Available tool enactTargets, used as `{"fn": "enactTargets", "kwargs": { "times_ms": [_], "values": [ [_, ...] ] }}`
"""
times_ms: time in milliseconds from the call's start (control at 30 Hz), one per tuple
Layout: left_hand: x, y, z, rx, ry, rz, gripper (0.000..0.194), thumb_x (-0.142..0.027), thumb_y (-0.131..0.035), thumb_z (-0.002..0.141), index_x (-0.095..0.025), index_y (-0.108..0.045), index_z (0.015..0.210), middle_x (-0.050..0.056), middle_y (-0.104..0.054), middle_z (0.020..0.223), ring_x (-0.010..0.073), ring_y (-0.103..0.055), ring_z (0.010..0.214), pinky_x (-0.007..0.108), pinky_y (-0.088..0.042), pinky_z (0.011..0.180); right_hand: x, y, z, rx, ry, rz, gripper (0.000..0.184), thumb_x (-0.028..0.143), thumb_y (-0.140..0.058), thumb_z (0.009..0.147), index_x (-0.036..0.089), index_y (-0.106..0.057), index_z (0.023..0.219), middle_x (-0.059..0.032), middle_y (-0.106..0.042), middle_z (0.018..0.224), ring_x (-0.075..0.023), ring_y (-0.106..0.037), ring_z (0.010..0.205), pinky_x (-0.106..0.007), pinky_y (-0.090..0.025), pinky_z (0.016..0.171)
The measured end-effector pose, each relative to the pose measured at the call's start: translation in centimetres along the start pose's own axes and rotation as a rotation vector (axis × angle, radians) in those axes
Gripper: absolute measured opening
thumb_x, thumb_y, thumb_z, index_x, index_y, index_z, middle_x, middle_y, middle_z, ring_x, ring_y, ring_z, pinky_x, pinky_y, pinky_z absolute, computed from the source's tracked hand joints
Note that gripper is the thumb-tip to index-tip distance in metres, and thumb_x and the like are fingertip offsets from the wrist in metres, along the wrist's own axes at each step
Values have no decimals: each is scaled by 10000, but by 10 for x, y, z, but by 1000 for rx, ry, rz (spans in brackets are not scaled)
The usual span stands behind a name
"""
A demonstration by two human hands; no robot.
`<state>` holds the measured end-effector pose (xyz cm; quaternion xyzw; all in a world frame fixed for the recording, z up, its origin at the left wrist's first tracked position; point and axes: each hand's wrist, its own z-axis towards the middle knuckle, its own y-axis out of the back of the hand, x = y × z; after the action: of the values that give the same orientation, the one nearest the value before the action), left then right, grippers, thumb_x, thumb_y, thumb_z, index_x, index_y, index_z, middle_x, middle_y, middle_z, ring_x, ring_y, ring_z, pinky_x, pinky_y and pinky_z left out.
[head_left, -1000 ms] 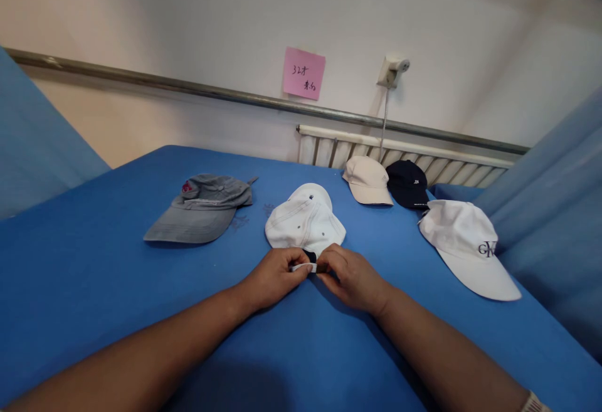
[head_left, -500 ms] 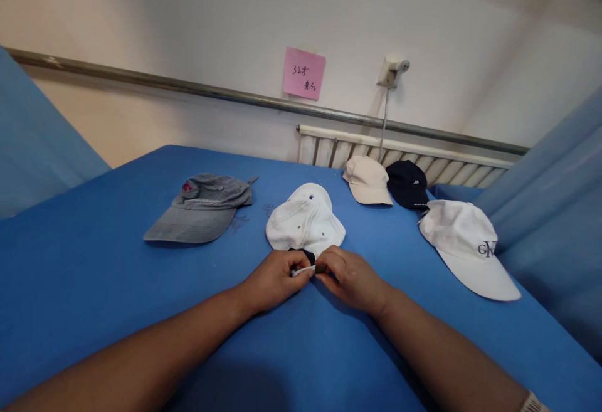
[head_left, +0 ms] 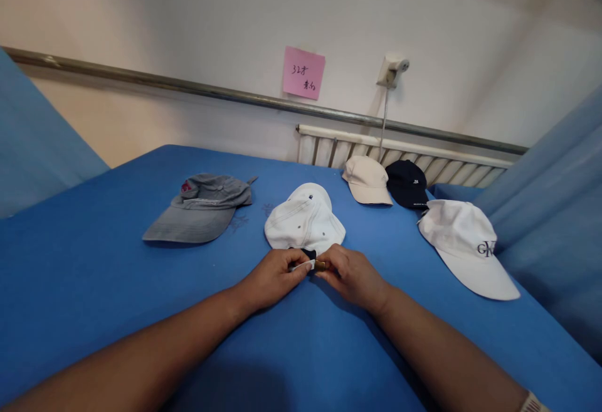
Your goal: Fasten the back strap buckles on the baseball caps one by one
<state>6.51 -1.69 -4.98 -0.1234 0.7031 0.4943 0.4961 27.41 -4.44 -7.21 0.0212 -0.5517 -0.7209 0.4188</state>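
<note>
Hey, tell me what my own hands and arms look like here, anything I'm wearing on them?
Your left hand and right hand are gloveless, both forearms bare. What looks like a pale, ribbed cuff edges the right arm.

The middle cap (head_left: pixel 303 221) lies on the worktop (head_left: pixel 94 274), a second cap (head_left: pixel 202 208) left of it and a third cap (head_left: pixel 458 239) to its right. Behind it, rightward, sit a fourth cap (head_left: pixel 367 180) and a fifth cap (head_left: pixel 406 183); farther back, the radiator (head_left: pixel 338 135).
</note>
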Motion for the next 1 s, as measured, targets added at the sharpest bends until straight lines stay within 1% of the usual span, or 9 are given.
{"fn": "enactTargets", "kwargs": {
  "times_ms": [133, 233, 333, 400, 467, 567, 667, 767, 1000],
  "values": [
    [-1, 1, 0, 18, 2, -5, 316, -407, -511, 876, -154, -691, 818, 7, -637, 717, 137, -526, 662, 224, -379, 594, -1, -2, -1, -14, -38, 47, 154, 202, -688, 839, 196, -585, 954, -29, -655, 869, -148, -624, 749, -255, -472, 669],
    [-1, 2, 0, 32, 0, -15, 313, -415, -520, 874, -160, -692, 814, 0, -635, 721, 135, -526, 665, 220, -386, 605, -4, -4, -1, -36, -65, 149, 124, 182, -671, 844, 204, -599, 942, -13, -666, 866, -131, -626, 743, -244, -480, 672],
    [1, 2, 0, 41, -11, -47, 318, -426, -521, 879, -166, -700, 839, -4, -639, 739, 134, -532, 680, 218, -393, 624, -7, -6, -1, -58, -127, 264, 100, 193, -662, 843, 210, -611, 927, 7, -663, 808, -125, -618, 701, -235, -480, 641],
    [2, 1, 0, 46, -15, -76, 323, -431, -519, 883, -168, -703, 850, -4, -641, 750, 133, -532, 687, 216, -394, 631, -7, -6, -1, -62, -143, 301, 103, 187, -655, 839, 208, -608, 929, 11, -661, 792, -124, -611, 687, -233, -476, 629],
    [3, 1, 1, 53, -14, -95, 327, -430, -516, 885, -167, -704, 840, -5, -635, 742, 130, -522, 676, 215, -391, 626, -6, -4, -1, -50, -122, 278, 113, 167, -642, 840, 205, -600, 938, 5, -661, 820, -125, -610, 705, -238, -475, 651],
    [4, 0, 2, 63, -12, -86, 330, -428, -516, 883, -162, -703, 825, -3, -631, 724, 132, -525, 670, 216, -388, 617, -4, 2, -1, -11, -63, 150, 125, 148, -625, 849, 203, -588, 955, -12, -653, 870, -137, -610, 751, -252, -468, 687],
    [5, -1, 2, 55, -22, -43, 325, -418, -510, 892, -163, -708, 852, 9, -664, 770, 145, -567, 714, 226, -400, 645, -3, 5, -1, 38, -29, 44, 106, 159, -603, 876, 202, -584, 971, -29, -651, 905, -154, -614, 799, -260, -463, 709],
    [4, -1, 2, 47, -31, 6, 312, -399, -501, 903, -167, -707, 872, 16, -685, 813, 154, -596, 751, 231, -404, 666, -3, 6, -2, 72, -23, 23, 95, 170, -588, 894, 205, -587, 982, -31, -655, 929, -159, -621, 835, -261, -466, 735],
    [0, 3, 1, 108, -54, 103, 303, -376, -487, 907, -164, -667, 786, -7, -640, 722, 135, -565, 674, 219, -374, 602, -5, 3, -4, 86, -7, 34, 91, 172, -586, 894, 208, -595, 977, -22, -665, 934, -157, -628, 844, -259, -463, 751]
  ]
}}
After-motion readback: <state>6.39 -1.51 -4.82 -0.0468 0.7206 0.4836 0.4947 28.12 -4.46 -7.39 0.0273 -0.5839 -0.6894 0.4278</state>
